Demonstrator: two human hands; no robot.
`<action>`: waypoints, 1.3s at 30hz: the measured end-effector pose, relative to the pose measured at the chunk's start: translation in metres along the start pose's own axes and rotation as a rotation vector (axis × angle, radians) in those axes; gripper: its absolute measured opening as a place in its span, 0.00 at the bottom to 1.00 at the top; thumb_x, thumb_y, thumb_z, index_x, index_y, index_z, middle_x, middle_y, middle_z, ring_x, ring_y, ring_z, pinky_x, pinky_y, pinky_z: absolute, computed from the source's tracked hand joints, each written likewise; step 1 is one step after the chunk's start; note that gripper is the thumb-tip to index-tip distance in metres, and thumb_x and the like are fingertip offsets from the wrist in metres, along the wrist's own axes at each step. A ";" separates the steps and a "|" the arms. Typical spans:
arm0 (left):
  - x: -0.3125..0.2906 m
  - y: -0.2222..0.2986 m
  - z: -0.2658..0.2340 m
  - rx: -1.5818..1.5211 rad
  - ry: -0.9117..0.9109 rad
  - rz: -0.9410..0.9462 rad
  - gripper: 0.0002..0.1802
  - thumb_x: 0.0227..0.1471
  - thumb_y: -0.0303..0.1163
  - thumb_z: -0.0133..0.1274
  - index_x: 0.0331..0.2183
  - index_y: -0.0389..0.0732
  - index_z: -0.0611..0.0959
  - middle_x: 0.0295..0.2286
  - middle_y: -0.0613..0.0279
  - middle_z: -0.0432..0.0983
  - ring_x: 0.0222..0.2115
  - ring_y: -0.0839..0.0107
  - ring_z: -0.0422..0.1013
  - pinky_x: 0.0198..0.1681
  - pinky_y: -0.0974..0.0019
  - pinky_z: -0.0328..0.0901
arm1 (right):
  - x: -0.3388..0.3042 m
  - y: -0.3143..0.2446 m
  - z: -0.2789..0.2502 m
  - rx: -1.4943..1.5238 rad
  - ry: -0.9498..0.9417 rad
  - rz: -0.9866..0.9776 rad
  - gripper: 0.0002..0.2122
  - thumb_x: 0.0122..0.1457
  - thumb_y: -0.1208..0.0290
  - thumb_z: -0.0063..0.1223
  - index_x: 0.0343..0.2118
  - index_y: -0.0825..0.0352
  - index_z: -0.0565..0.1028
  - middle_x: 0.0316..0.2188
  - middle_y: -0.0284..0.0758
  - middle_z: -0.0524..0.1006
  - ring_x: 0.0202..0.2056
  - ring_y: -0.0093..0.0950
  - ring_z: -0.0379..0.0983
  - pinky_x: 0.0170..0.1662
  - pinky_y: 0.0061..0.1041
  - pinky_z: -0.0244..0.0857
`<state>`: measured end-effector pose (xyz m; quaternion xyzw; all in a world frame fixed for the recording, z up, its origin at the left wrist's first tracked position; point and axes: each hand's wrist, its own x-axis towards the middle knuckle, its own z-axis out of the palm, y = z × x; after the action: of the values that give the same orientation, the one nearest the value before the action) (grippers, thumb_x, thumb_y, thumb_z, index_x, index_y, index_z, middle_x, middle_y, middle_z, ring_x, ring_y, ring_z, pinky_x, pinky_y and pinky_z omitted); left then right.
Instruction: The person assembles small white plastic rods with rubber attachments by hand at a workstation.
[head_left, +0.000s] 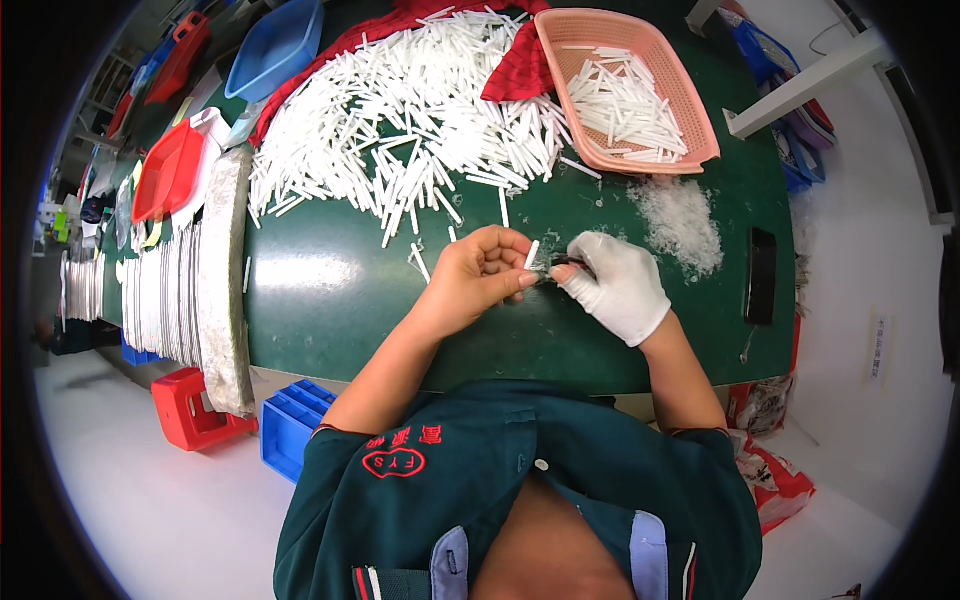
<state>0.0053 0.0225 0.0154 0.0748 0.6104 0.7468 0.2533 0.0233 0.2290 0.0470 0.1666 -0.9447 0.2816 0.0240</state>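
Note:
Between the thumb and fingers of my bare left hand [470,272] is a short white plastic stick [532,254], held nearly upright over the green table [330,330]. Close by on its right, my right hand [622,290] wears a white glove with the thumb tip bare. Its fingers are pinched around a small dark tool, mostly hidden, whose tip is near the stick. Just beyond my hands spreads a large pile of similar white sticks [430,110], a few lying loose at its near edge.
A pink basket [703,158] holding more sticks stands far right. Clear plastic scraps [683,225] lie below it, with a black phone-like object [761,276] farther right. Red cloth [520,68] borders the pile. Red [168,170] and blue trays [275,50] sit left, beside stacked white boards [165,290].

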 end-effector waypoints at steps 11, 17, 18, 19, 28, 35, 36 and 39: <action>-0.005 0.002 0.003 -0.036 -0.045 -0.064 0.15 0.47 0.23 0.58 0.39 0.35 0.74 0.26 0.70 0.73 0.22 0.85 0.69 0.22 0.81 0.61 | 0.003 -0.009 0.012 -0.044 0.108 -0.051 0.15 0.52 0.54 0.53 0.26 0.64 0.73 0.22 0.37 0.73 0.26 0.37 0.73 0.27 0.34 0.66; -0.005 0.000 0.006 -0.014 -0.038 -0.053 0.15 0.47 0.23 0.57 0.39 0.35 0.74 0.26 0.70 0.74 0.22 0.85 0.68 0.21 0.81 0.60 | 0.004 -0.011 0.014 -0.136 0.106 -0.039 0.17 0.52 0.53 0.53 0.24 0.65 0.71 0.21 0.39 0.72 0.25 0.38 0.72 0.27 0.34 0.66; -0.005 0.001 0.007 -0.034 -0.036 -0.045 0.14 0.48 0.23 0.57 0.38 0.35 0.74 0.26 0.69 0.75 0.22 0.85 0.68 0.21 0.82 0.60 | 0.004 -0.011 0.014 -0.180 0.103 -0.042 0.17 0.52 0.53 0.53 0.23 0.65 0.71 0.21 0.39 0.71 0.25 0.38 0.71 0.27 0.34 0.66; -0.005 0.002 0.008 -0.055 -0.034 -0.037 0.14 0.48 0.23 0.57 0.38 0.35 0.74 0.27 0.68 0.76 0.21 0.85 0.69 0.20 0.82 0.60 | 0.004 -0.012 0.014 -0.181 0.104 -0.041 0.17 0.52 0.53 0.53 0.23 0.65 0.71 0.21 0.39 0.71 0.25 0.38 0.71 0.27 0.34 0.66; -0.005 -0.004 0.008 -0.143 -0.038 -0.071 0.13 0.47 0.21 0.55 0.37 0.35 0.73 0.36 0.52 0.78 0.21 0.79 0.69 0.22 0.80 0.64 | 0.003 -0.011 0.017 -0.231 0.065 -0.023 0.17 0.52 0.53 0.52 0.23 0.65 0.70 0.21 0.40 0.71 0.25 0.38 0.71 0.26 0.35 0.66; -0.004 -0.010 0.010 -0.276 -0.065 -0.026 0.13 0.47 0.20 0.54 0.38 0.35 0.73 0.36 0.50 0.77 0.21 0.76 0.70 0.21 0.78 0.64 | -0.001 -0.008 0.020 -0.236 0.141 -0.057 0.17 0.53 0.52 0.51 0.25 0.65 0.71 0.21 0.38 0.70 0.24 0.38 0.70 0.26 0.34 0.64; -0.005 -0.010 0.011 -0.268 -0.061 -0.032 0.14 0.47 0.20 0.54 0.38 0.35 0.73 0.36 0.50 0.77 0.21 0.76 0.70 0.21 0.79 0.64 | -0.001 -0.008 0.020 -0.237 0.160 -0.066 0.18 0.53 0.52 0.51 0.26 0.65 0.71 0.21 0.38 0.70 0.24 0.38 0.70 0.26 0.34 0.64; -0.006 -0.009 0.011 -0.241 -0.055 -0.041 0.14 0.47 0.20 0.54 0.38 0.35 0.73 0.36 0.51 0.77 0.21 0.77 0.70 0.21 0.79 0.64 | -0.001 -0.009 0.019 -0.218 0.123 -0.039 0.16 0.49 0.54 0.54 0.23 0.65 0.70 0.22 0.39 0.71 0.26 0.38 0.72 0.27 0.35 0.66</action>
<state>0.0179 0.0301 0.0106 0.0515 0.5104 0.8071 0.2922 0.0277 0.2118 0.0358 0.1636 -0.9630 0.1864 0.1050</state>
